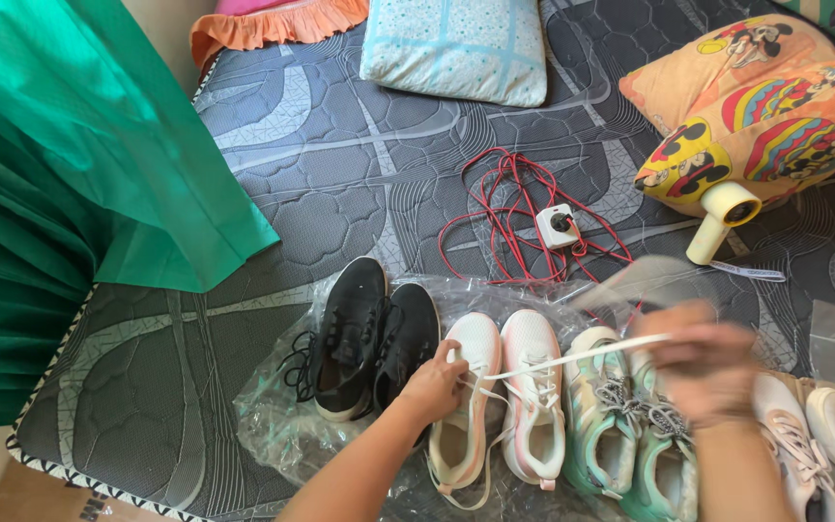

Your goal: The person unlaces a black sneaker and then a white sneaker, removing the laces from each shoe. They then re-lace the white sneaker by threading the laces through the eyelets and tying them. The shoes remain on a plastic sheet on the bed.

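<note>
white lace stretched taut between left hand, right hand.

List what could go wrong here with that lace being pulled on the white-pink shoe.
1. The right hand is blurred while it draws the white lace taut; a hard pull could drag the white-pink shoe out of the row.
2. The shoes rest on clear plastic sheeting, which may slip on the mattress.
3. The left hand only lightly steadies that shoe.

The pale pink knit-cloth sneakers with flat white cloth laces are lying on a crinkled glossy clear plastic sheet (wrinkles catching light), which is covering the grey quilted matt fabric mattress near its front edge.
</note>
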